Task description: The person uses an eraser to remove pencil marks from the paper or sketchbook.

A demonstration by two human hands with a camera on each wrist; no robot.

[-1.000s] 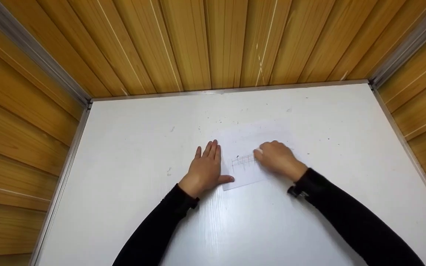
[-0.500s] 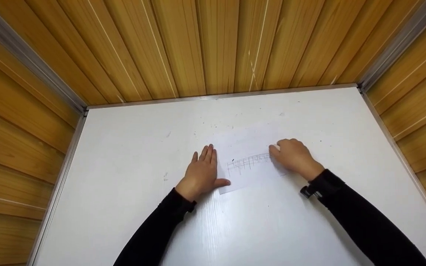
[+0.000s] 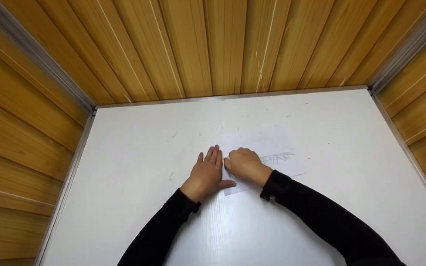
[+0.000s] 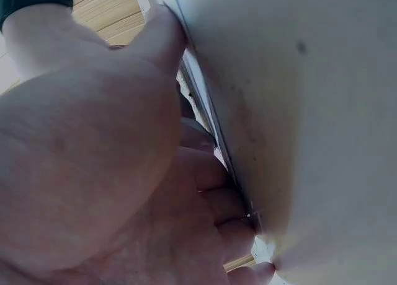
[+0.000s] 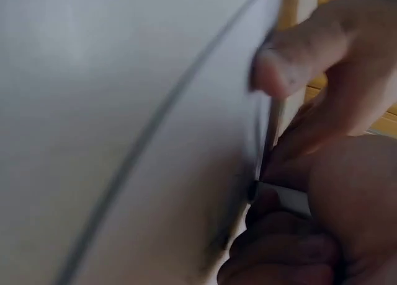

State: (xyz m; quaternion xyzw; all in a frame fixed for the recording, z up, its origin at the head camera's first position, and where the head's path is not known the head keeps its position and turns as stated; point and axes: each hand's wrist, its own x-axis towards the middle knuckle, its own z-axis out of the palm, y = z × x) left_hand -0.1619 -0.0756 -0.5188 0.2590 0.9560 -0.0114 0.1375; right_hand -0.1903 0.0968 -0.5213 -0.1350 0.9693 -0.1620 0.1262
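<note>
A white sheet of paper lies on the white table, with a band of grey pencil lines across its middle. My left hand rests flat at the sheet's left edge, fingers straight and thumb spread onto the paper. Close beside it, my right hand is curled over the left part of the sheet and hides some of the lines. In the right wrist view, its thumb and fingers pinch a small white eraser, whose darkened end is at the paper.
Small dark crumbs and smudges are scattered over the white table. Wood-patterned panels stand behind the table and along both sides, with a metal strip at the back edge.
My right hand first moved right along the pencil lines, then swept back left to beside my left hand, uncovering lines at the right. The left hand stays in place.
</note>
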